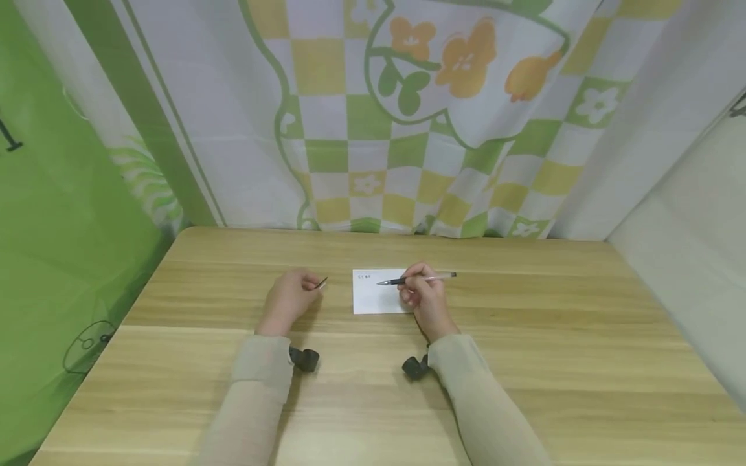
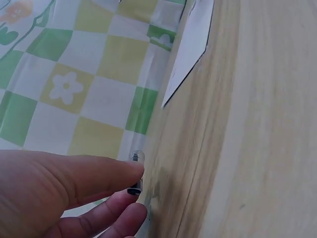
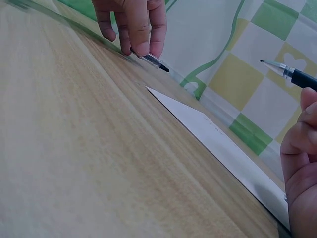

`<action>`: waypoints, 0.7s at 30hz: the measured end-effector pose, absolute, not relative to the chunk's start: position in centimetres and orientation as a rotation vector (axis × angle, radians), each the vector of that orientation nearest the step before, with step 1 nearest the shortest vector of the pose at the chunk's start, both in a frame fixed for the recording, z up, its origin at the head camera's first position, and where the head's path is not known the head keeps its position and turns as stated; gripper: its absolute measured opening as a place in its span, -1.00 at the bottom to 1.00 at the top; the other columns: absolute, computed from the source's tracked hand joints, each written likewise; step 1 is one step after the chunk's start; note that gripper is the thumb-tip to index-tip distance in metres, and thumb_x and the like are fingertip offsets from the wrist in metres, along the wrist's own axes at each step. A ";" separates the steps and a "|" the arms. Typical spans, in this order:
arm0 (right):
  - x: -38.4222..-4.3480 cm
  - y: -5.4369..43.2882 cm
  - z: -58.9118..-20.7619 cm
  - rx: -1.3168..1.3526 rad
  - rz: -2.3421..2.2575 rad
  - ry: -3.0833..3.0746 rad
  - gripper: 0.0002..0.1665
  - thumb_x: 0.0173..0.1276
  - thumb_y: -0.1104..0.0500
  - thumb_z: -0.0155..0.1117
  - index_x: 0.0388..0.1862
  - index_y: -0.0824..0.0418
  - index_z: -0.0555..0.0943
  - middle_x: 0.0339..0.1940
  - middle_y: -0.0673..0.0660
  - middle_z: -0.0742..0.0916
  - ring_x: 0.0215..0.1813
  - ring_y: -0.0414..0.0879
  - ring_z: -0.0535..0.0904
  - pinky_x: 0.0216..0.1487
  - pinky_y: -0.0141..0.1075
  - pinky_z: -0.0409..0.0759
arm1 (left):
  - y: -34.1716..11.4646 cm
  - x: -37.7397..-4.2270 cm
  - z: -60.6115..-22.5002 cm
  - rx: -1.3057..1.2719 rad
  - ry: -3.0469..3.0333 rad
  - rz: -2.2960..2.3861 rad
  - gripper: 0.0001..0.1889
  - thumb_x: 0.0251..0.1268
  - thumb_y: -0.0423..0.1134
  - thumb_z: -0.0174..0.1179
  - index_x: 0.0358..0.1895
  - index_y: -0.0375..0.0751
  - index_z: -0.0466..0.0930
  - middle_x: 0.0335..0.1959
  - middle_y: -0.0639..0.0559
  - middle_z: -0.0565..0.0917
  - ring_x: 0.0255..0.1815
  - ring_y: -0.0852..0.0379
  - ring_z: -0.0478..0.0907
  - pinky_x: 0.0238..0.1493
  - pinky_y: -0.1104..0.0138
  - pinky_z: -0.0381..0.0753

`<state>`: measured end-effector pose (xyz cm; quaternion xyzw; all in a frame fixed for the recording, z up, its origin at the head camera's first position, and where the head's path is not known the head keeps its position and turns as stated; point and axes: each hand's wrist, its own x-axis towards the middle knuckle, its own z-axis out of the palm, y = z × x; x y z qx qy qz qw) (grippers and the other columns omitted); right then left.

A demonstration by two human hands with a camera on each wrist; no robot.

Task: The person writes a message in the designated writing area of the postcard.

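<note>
My right hand pinches a gel pen with a clear barrel and dark grip. The pen's bare tip points left, above the right half of a white paper card. A short row of small dark marks stands in the card's upper left corner. Left of the card, my left hand holds a clear pen cap with a dark end between thumb and fingers. In the left wrist view the thumb covers part of the cap. The card lies flat on the table, partly hidden by my right hand.
The wooden table reaches back to a checked, flowered curtain. A green cloth hangs at the left and a pale one at the right. Both wrists carry small black cameras.
</note>
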<state>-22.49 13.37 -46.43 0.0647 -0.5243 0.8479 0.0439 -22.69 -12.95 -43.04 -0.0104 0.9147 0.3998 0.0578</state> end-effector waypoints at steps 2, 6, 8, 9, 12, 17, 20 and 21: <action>-22.5 13.3 -46.5 0.196 2.591 -1.601 -0.81 0.20 0.46 -0.03 -0.39 0.22 0.47 -0.55 0.07 0.60 -0.58 -0.22 0.41 -0.60 -0.52 0.32 | -12.8 -22.7 -43.0 0.004 2.756 1.218 -0.74 0.35 -0.29 0.31 0.05 -0.28 0.68 -0.06 -0.15 0.72 -0.05 -0.09 0.64 0.01 0.07 0.63; -22.5 13.3 -46.6 0.198 2.598 -1.595 -0.82 0.20 0.46 -0.01 -0.37 0.22 0.48 -0.54 0.07 0.61 -0.57 -0.21 0.40 -0.59 -0.52 0.32 | -12.3 -22.7 -43.0 0.071 2.724 1.250 -0.74 0.33 -0.34 0.32 0.05 -0.30 0.67 -0.05 -0.15 0.72 -0.03 -0.07 0.64 -0.01 0.12 0.66; -22.5 13.3 -46.6 0.194 2.599 -1.597 -0.82 0.20 0.46 -0.01 -0.37 0.22 0.48 -0.54 0.07 0.61 -0.57 -0.21 0.41 -0.60 -0.53 0.32 | -11.9 -22.7 -43.0 0.113 2.703 1.271 -0.73 0.31 -0.35 0.33 0.05 -0.30 0.67 -0.05 -0.14 0.72 -0.01 -0.06 0.65 0.00 0.13 0.67; -22.5 13.3 -46.5 0.195 2.600 -1.598 -0.82 0.21 0.46 -0.01 -0.37 0.23 0.47 -0.54 0.07 0.61 -0.58 -0.21 0.41 -0.60 -0.53 0.32 | -11.8 -22.8 -43.0 0.137 2.694 1.279 -0.73 0.31 -0.35 0.34 0.04 -0.29 0.67 -0.05 -0.13 0.72 0.00 -0.06 0.64 0.02 0.13 0.67; -22.5 13.3 -46.5 0.192 2.594 -1.616 -0.83 0.22 0.46 -0.01 -0.36 0.24 0.47 -0.54 0.07 0.62 -0.58 -0.20 0.41 -0.60 -0.52 0.33 | -11.4 -22.7 -43.1 0.214 2.650 1.308 -0.75 0.30 -0.34 0.34 0.02 -0.29 0.68 -0.07 -0.12 0.72 0.00 -0.06 0.64 0.03 0.11 0.66; -22.4 13.2 -46.4 0.191 2.593 -1.649 -0.87 0.24 0.46 0.00 -0.34 0.30 0.45 -0.53 0.08 0.61 -0.57 -0.20 0.42 -0.58 -0.52 0.34 | -11.1 -22.7 -43.1 0.249 2.598 1.346 -0.77 0.31 -0.30 0.35 -0.01 -0.26 0.70 -0.09 -0.09 0.71 -0.01 -0.06 0.63 0.02 0.10 0.65; -22.4 13.2 -46.4 0.192 2.602 -1.658 -0.88 0.23 0.46 0.00 -0.34 0.30 0.46 -0.53 0.09 0.61 -0.57 -0.20 0.42 -0.59 -0.52 0.34 | -11.0 -22.7 -43.0 0.285 2.595 1.364 -0.77 0.33 -0.29 0.32 0.01 -0.24 0.69 -0.06 -0.09 0.72 0.03 -0.08 0.63 0.07 0.07 0.64; -22.4 13.2 -46.4 0.193 2.605 -1.660 -0.87 0.23 0.46 0.01 -0.34 0.29 0.46 -0.54 0.09 0.61 -0.57 -0.21 0.43 -0.60 -0.53 0.34 | -11.0 -22.7 -43.0 0.309 2.596 1.374 -0.77 0.34 -0.30 0.31 0.02 -0.24 0.69 -0.04 -0.10 0.71 0.05 -0.09 0.63 0.09 0.05 0.64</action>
